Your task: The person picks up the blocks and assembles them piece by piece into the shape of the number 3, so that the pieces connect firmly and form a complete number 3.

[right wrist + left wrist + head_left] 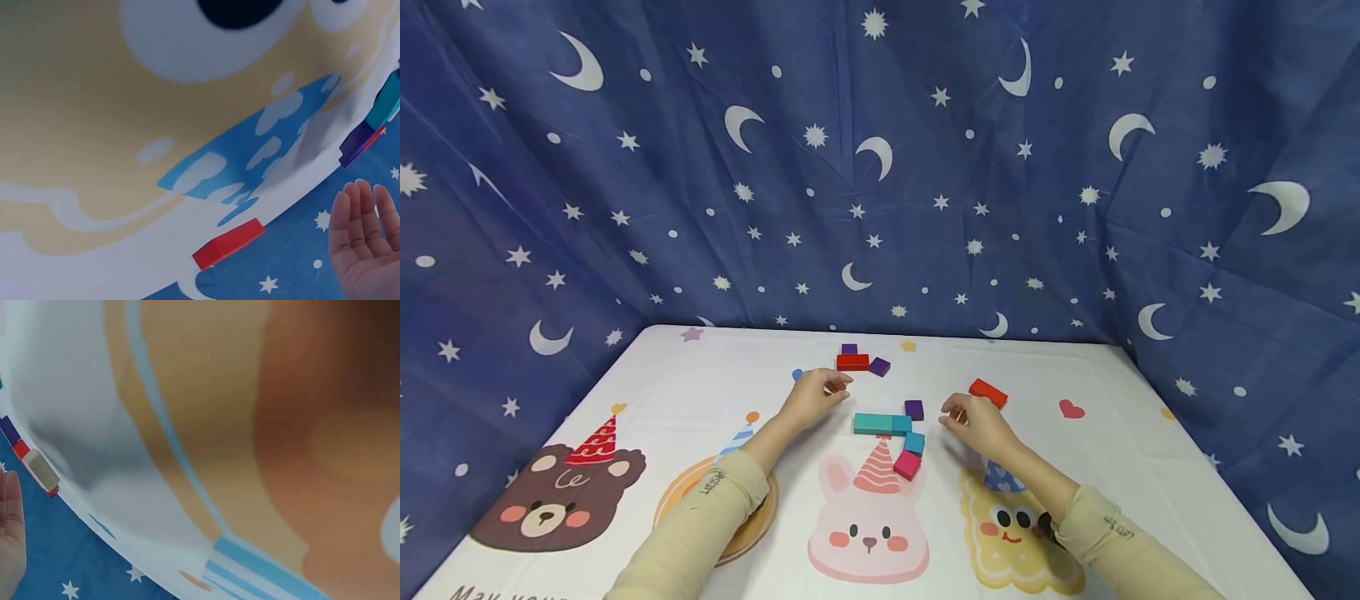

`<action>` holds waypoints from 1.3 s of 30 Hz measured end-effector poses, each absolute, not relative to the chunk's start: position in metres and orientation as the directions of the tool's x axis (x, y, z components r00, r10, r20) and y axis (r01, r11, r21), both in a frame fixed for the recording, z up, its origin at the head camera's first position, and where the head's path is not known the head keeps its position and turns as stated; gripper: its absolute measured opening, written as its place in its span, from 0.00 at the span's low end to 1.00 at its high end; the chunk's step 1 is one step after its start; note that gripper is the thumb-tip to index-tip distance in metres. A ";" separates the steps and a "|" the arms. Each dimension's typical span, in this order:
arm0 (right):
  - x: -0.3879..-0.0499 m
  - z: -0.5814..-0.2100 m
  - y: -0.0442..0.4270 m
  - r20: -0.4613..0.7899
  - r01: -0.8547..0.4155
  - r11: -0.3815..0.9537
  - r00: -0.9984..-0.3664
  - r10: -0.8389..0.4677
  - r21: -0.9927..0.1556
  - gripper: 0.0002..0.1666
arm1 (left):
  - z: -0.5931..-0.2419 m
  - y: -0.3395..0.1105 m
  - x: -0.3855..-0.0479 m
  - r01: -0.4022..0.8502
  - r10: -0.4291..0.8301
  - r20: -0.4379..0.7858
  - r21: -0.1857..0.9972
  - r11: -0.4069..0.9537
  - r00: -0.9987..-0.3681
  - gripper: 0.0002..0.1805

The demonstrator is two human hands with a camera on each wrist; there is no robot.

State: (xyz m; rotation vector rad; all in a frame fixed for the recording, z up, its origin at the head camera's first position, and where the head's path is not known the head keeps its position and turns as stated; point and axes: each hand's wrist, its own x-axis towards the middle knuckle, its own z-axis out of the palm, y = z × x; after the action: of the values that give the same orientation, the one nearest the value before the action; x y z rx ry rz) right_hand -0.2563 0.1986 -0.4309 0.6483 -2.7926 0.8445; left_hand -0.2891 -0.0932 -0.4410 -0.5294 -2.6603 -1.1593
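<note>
In the head view my left hand [815, 400] hovers with loosely bent fingers just in front of a red block [853, 362]; I see nothing gripped in it. Two purple blocks, one behind [849, 349] and one beside [880, 366], lie by that red block. My right hand [979, 423], fingers relaxed, is near another red block [988, 392], which lies just behind it. Between the hands, a long teal block [873, 424] meets a small blue block [902, 425]. Another blue block [914, 443] and a pink block [907, 464] continue toward me, and a purple block [913, 409] sits behind.
A white tablecloth [737, 354] with printed animal and food faces covers the table. Behind it hangs a dark blue curtain [880, 233] with moons and stars. In the left wrist view, a tan block-like face [42, 470] shows against red.
</note>
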 end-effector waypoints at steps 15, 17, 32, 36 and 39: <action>-0.276 -0.429 0.216 0.380 -0.458 0.755 -0.876 -0.296 -0.469 0.13 | -0.441 -0.103 -0.306 0.342 0.200 0.286 0.639 0.688 -0.937 0.22; -0.279 -0.428 0.218 0.379 -0.461 0.750 -0.876 -0.299 -0.474 0.16 | -0.441 -0.105 -0.308 0.346 0.206 0.288 0.622 0.703 -0.935 0.25; -0.298 -0.427 0.242 0.263 -0.353 0.824 -0.930 -0.257 -0.444 0.43 | -0.441 -0.120 -0.321 0.354 0.292 0.199 0.548 0.758 -0.935 0.30; -0.305 -0.434 0.252 0.206 -0.321 0.845 -0.945 -0.255 -0.428 0.52 | -0.444 -0.121 -0.323 0.349 0.314 0.159 0.546 0.762 -0.936 0.32; -0.309 -0.439 0.260 0.153 -0.304 0.851 -0.952 -0.264 -0.429 0.56 | -0.446 -0.121 -0.325 0.344 0.326 0.136 0.560 0.753 -0.936 0.35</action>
State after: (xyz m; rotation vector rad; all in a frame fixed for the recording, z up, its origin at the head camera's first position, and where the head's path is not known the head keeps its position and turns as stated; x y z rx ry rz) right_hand -0.3093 0.2601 -0.4389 0.4518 -2.9368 0.7029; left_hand -0.3245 -0.1208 -0.4459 -0.5566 -2.9138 -0.9403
